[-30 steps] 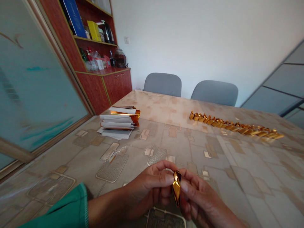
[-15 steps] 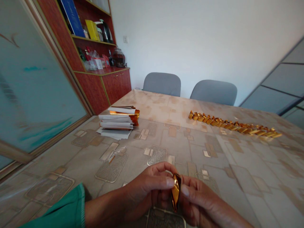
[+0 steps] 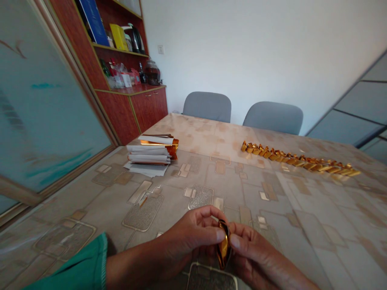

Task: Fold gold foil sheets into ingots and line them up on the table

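Both hands at the near edge of the tabletop (image 3: 272, 225), which has a beige patterned cover. Left hand (image 3: 187, 237), green sleeve (image 3: 72, 262) at the wrist side, and right hand (image 3: 254, 251) face each other just above the surface.

Grip: both closed, thumbs and fingers pinching one small folded gold foil piece (image 3: 224, 245) between them. It stands roughly upright, slightly tilted, off the tabletop. Left thumb (image 3: 215, 236) and right thumb (image 3: 237, 242) touch it from opposite sides. Lower end partly hidden by the right fingers.

On the tabletop, far left of the hands: stack of white paper strips with gold foil backing (image 3: 148, 155), loosely piled, edges uneven, some gold showing at its right end.

Far right on the tabletop: long straight row of folded gold foil pieces (image 3: 299, 161), laid overlapping, well apart from the stack.

Beyond the far end of the tabletop: two grey upholstered chairs (image 3: 207, 106) (image 3: 273, 117).

Left of the tabletop's far end: reddish-brown wooden cabinet (image 3: 148, 108), doors closed, contents behind them not visible. On its counter: clear glass jar (image 3: 152, 74) with dark contents, cannot tell what, plus bottles and clear plastic bags (image 3: 119, 78). On the shelf above: black kettle (image 3: 134, 40), yellow box (image 3: 118, 36), blue binder (image 3: 92, 20).
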Tool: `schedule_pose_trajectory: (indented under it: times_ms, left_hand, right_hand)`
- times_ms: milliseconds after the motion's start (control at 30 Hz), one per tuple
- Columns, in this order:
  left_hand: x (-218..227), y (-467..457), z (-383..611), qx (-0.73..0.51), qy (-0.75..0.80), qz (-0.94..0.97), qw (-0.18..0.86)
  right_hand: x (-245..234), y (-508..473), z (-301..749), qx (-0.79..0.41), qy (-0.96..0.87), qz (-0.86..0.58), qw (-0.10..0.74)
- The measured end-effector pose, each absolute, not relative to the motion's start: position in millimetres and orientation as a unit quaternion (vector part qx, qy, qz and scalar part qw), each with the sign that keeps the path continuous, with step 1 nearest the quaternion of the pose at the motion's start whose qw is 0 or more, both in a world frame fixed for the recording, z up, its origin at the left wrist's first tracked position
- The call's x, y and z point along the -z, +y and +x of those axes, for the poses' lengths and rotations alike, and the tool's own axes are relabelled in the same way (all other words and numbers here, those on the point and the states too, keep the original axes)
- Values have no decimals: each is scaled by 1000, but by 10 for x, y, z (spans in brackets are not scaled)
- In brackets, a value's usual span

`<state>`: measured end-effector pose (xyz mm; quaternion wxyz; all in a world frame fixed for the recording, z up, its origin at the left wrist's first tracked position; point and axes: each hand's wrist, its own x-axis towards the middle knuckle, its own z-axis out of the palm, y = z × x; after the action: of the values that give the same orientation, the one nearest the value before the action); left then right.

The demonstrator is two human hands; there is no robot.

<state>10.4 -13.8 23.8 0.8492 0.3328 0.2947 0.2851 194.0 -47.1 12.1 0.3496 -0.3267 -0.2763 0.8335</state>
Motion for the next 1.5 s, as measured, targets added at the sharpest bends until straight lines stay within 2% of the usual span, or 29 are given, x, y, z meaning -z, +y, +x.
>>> schedule_pose_trajectory:
  times_ms: [400,533,767,1067,1367,1500]
  left_hand:
    - [-254,-182,105,-262,278,315,869]
    - [-277,-204,68,-245,252,271,896]
    - [-284,-219,106,-250,264,253,897]
    - [-220,-194,94,-248,239,268,900]
    - [-202,-207,116,-255,284,294,877]
    - [-277,-196,75,-244,268,245,899]
  right_hand:
    - [-180,-478,1912,-859,-279,-237,359]
    - [-109,-497,1956,-832,-309,-265,376]
    - [125,-507,2037,-846,-303,-270,347]
    - [15,-468,1991,-850,-307,-248,350]
    - [143,-456,2006,-850,-316,-273,321]
    - [-30,-461,1939,-844,-288,-262,368]
